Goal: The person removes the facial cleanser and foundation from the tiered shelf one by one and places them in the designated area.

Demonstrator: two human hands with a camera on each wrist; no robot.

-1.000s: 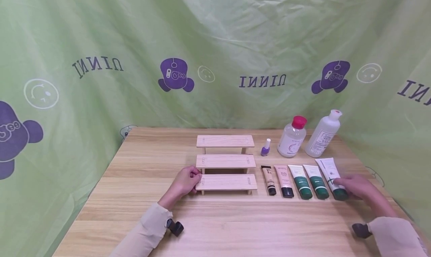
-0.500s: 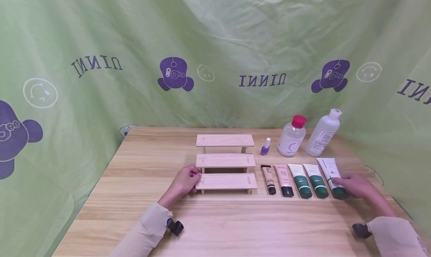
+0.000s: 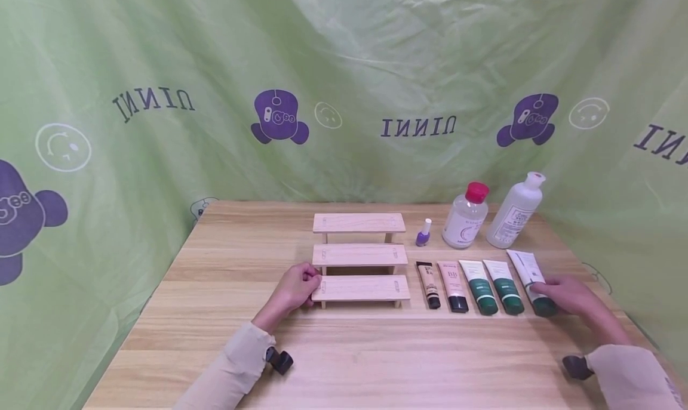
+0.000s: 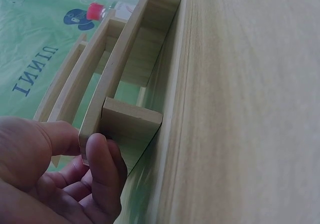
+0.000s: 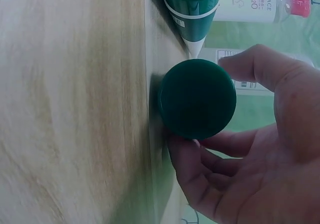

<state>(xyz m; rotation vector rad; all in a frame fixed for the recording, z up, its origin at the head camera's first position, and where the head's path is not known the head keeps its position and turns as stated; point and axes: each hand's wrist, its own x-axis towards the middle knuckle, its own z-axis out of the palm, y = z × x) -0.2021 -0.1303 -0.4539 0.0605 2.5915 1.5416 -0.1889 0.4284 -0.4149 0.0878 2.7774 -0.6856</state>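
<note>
Three small wooden risers stand one behind another: front (image 3: 360,288), middle (image 3: 360,255) and back (image 3: 359,222). My left hand (image 3: 294,287) pinches the left end of the front riser's top board between thumb and fingers, as the left wrist view confirms. At the right end of a row of tubes, my right hand (image 3: 570,293) grips a white squeeze tube (image 3: 525,270) with a green cap (image 5: 197,98). In the right wrist view the thumb is on one side of this tube and the fingers are on the other. Most of its body is hidden behind the cap there.
Beside it lie two white-and-green tubes (image 3: 478,287), (image 3: 504,287), a pink BB tube (image 3: 453,286) and a small beige tube (image 3: 429,284). Behind stand a purple nail polish bottle (image 3: 423,234), a red-capped bottle (image 3: 464,219) and a white bottle (image 3: 516,213) near the green curtain (image 3: 344,159).
The tube in my right hand has turned slightly, its upper end shifting a little to the right. My left hand keeps its place on the front riser. The head view has tilted very slightly.
</note>
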